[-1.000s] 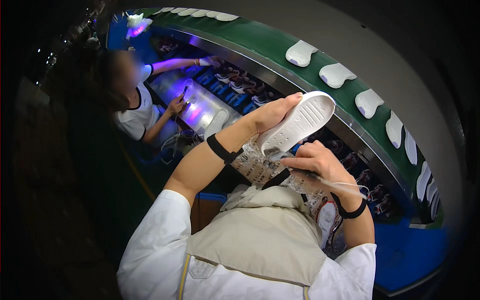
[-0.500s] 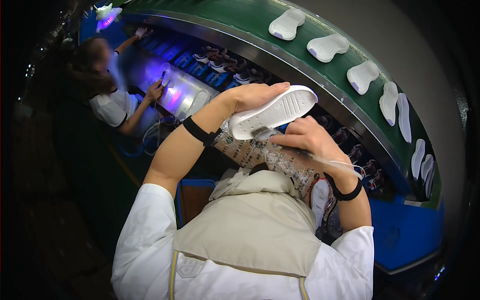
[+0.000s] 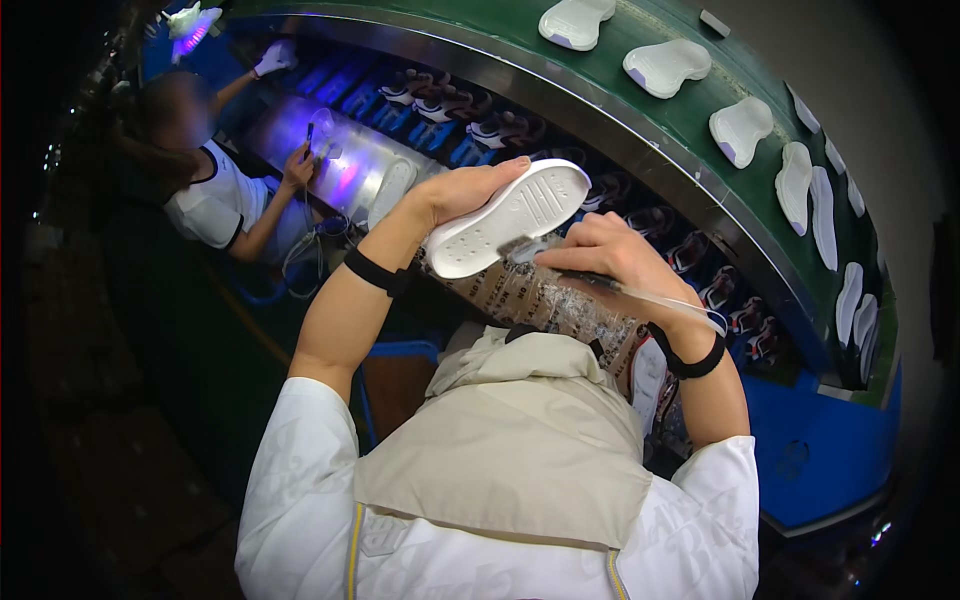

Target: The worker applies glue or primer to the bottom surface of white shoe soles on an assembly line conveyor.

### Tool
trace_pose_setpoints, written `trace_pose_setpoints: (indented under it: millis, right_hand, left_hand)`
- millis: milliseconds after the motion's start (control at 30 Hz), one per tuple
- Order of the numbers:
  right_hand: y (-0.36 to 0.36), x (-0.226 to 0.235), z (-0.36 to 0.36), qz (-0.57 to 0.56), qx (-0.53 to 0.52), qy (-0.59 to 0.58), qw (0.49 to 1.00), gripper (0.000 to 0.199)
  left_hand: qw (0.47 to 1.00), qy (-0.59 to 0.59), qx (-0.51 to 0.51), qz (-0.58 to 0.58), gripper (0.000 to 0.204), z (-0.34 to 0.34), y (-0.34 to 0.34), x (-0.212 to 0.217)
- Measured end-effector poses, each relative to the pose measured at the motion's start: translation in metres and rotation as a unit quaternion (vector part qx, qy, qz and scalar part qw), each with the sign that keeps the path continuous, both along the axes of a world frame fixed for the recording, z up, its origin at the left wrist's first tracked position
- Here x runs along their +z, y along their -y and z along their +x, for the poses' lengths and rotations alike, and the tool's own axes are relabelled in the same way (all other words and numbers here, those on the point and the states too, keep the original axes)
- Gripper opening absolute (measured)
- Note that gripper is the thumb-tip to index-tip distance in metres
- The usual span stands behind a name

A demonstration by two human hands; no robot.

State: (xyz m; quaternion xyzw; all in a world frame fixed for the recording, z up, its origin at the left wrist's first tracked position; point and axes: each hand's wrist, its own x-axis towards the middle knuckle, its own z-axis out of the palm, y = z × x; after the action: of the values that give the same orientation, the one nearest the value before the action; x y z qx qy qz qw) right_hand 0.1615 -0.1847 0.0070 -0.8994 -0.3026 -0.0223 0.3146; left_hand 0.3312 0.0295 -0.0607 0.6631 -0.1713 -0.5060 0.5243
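Note:
A white shoe sole [image 3: 480, 232] is tilted up in front of me, its side with grooves and small holes toward me. My left hand [image 3: 468, 192] is closed round its far left edge, thumb near the upper end. In my right hand [image 3: 618, 252] is a brush [image 3: 522, 250] with a dark handle, pinched between the fingers. The bristle end meets the sole's near edge about midway along. A clear tube [image 3: 668, 303] trails from the handle over my right wrist. Some right fingers are hidden behind the knuckles.
Several white soles [image 3: 740, 132] lie on a green conveyor belt [image 3: 640, 110] at the far right. Below it a lower line carries shoes [image 3: 440, 108]. A tape-covered bench [image 3: 560, 305] is under my hands, a shoe [image 3: 648, 375] by my right forearm. A co-worker [image 3: 215, 195] sits at left.
The sole and my left hand have shifted left in the picture. Along the sole's near edge, the brush has moved from one end toward the middle. The co-worker's head has turned.

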Motion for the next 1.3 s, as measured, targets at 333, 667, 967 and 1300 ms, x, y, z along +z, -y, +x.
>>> trace_pose_setpoints:
  millis: [333, 667, 967, 1300]
  right_hand:
    - [0.004, -0.048, -0.006, 0.165, -0.152, -0.073, 0.972, 0.025]
    - [-0.017, -0.104, -0.013, 0.312, -0.296, -0.231, 0.873, 0.022]
    - [-0.013, -0.086, 0.023, 0.291, -0.411, -0.123, 0.855, 0.019]
    - [-0.01, -0.044, -0.021, 0.039, -0.066, -0.031, 0.997, 0.024]
  left_hand:
    - [0.833, -0.274, 0.344, -0.336, 0.105, -0.024, -0.079, -0.149]
    - [0.783, -0.561, 0.164, -0.212, 0.082, -0.082, -0.092, -0.282]
    - [0.746, -0.47, 0.228, -0.413, 0.072, -0.122, 0.001, -0.156]
    - [0.817, -0.257, 0.268, -0.441, 0.061, -0.115, 0.029, -0.107]
